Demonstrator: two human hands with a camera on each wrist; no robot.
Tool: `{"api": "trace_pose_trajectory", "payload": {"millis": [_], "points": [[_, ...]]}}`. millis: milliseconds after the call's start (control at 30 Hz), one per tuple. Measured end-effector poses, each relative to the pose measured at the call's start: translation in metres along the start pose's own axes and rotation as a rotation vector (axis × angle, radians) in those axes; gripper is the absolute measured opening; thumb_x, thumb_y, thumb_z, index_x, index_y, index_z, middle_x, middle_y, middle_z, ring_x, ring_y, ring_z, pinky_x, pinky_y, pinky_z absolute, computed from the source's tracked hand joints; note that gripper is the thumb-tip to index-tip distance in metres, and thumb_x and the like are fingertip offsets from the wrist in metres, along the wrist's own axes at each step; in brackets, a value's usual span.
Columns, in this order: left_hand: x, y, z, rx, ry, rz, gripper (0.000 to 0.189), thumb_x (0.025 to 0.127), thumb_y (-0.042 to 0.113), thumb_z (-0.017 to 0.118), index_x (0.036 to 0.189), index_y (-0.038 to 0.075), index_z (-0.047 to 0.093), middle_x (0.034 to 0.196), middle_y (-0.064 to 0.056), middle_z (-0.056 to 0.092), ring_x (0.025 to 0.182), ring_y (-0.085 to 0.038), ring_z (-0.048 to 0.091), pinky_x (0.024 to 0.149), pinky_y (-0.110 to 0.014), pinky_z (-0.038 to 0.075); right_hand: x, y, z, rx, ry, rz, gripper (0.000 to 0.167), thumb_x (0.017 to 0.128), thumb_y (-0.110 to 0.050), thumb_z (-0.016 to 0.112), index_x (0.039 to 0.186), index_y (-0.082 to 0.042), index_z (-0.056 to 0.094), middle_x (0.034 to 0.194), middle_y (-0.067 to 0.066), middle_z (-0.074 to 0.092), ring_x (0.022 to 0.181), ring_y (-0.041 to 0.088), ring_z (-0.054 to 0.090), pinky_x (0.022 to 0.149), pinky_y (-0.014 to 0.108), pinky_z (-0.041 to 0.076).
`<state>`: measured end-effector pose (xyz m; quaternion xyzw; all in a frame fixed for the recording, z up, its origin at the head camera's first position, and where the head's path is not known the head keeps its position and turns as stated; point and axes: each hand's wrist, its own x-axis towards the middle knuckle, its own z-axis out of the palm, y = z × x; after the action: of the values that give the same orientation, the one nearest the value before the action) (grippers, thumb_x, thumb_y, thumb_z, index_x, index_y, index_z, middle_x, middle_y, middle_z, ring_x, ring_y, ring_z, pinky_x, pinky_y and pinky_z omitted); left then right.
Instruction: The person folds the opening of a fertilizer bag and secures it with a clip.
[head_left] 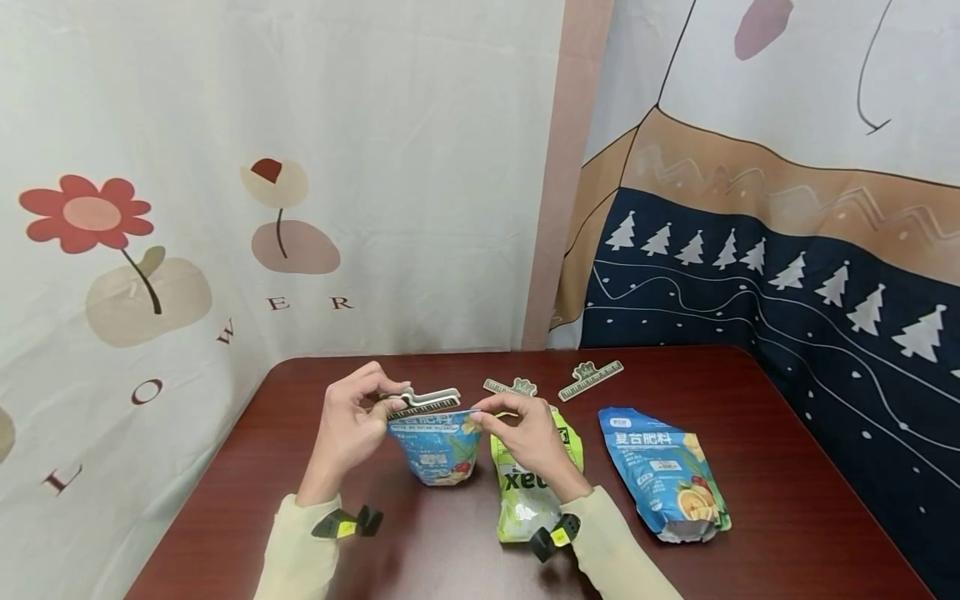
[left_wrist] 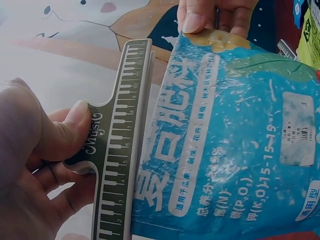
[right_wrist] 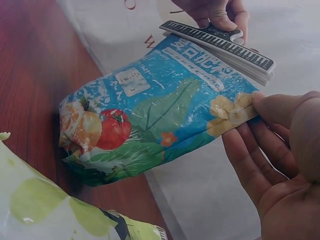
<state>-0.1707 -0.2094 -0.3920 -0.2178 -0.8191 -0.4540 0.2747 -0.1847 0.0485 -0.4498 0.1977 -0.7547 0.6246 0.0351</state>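
My left hand [head_left: 352,421] pinches the handles of a long dark-green clip [left_wrist: 117,150] with a piano-key pattern and a "Music" label. The clip lies along the top edge of a blue fertilizer pouch [head_left: 438,454], held off the table. In the right wrist view the clip's two bars [right_wrist: 250,60] stand slightly apart at one end; how far the pouch edge sits between them I cannot tell. At the pouch's other top corner, my right hand [head_left: 528,429] pinches the film between thumb and fingers. Tomato and fruit pictures show on the pouch [right_wrist: 150,105].
A lime-green pouch [head_left: 525,508] lies under my right forearm. To its right rests a second blue pouch [head_left: 663,475]. Two more piano-pattern clips, one partly hidden [head_left: 510,387] and one in full sight [head_left: 591,381], lie toward the far edge of the dark red table [head_left: 247,500].
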Motion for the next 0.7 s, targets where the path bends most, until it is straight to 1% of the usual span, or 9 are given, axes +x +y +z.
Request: {"api": "trace_pose_trajectory", "payload": {"millis": [167, 267, 400, 533, 700], "points": [[0.0, -0.002, 0.003, -0.034, -0.025, 0.018, 0.029, 0.078, -0.016, 0.077, 0.081, 0.014, 0.077, 0.083, 0.003, 0.069, 0.08, -0.016, 0.071, 0.058, -0.022, 0.054, 0.0, -0.001, 0.0, 0.013, 0.01, -0.013, 0.012, 0.092, -0.031, 0.078, 0.099, -0.022, 0.08, 0.1, -0.001, 0.078, 0.092, 0.023, 0.074, 0.078, 0.024, 0.06], [0.0, -0.001, 0.006, -0.048, -0.037, 0.024, 0.032, 0.076, -0.018, 0.076, 0.081, 0.013, 0.076, 0.082, 0.003, 0.069, 0.083, -0.016, 0.074, 0.059, -0.023, 0.055, 0.0, -0.002, -0.001, 0.018, 0.011, -0.018, 0.011, 0.092, -0.031, 0.078, 0.099, -0.023, 0.08, 0.1, -0.001, 0.078, 0.092, 0.017, 0.073, 0.079, 0.025, 0.06], [0.0, -0.001, 0.01, -0.04, -0.057, 0.028, 0.033, 0.077, -0.019, 0.076, 0.079, 0.014, 0.075, 0.082, 0.004, 0.068, 0.086, -0.014, 0.075, 0.059, -0.025, 0.055, 0.0, -0.002, -0.002, 0.018, 0.004, -0.021, 0.011, 0.093, -0.031, 0.077, 0.1, -0.023, 0.08, 0.102, -0.002, 0.078, 0.093, 0.01, 0.072, 0.08, 0.025, 0.061], [-0.001, 0.0, 0.012, -0.03, -0.062, 0.029, 0.034, 0.076, -0.019, 0.075, 0.079, 0.015, 0.075, 0.081, 0.004, 0.068, 0.086, -0.015, 0.075, 0.059, -0.025, 0.055, 0.0, -0.002, -0.002, 0.021, -0.009, -0.018, 0.011, 0.093, -0.029, 0.077, 0.101, -0.021, 0.079, 0.105, 0.0, 0.078, 0.094, 0.009, 0.072, 0.08, 0.025, 0.061], [-0.002, 0.001, 0.014, -0.037, -0.075, 0.033, 0.036, 0.076, -0.021, 0.073, 0.079, 0.014, 0.076, 0.08, 0.005, 0.066, 0.088, -0.016, 0.077, 0.058, -0.025, 0.055, 0.0, -0.003, -0.004, 0.028, -0.013, 0.015, 0.011, 0.093, -0.029, 0.077, 0.102, -0.022, 0.08, 0.106, 0.0, 0.077, 0.097, 0.011, 0.072, 0.082, 0.024, 0.061]]}}
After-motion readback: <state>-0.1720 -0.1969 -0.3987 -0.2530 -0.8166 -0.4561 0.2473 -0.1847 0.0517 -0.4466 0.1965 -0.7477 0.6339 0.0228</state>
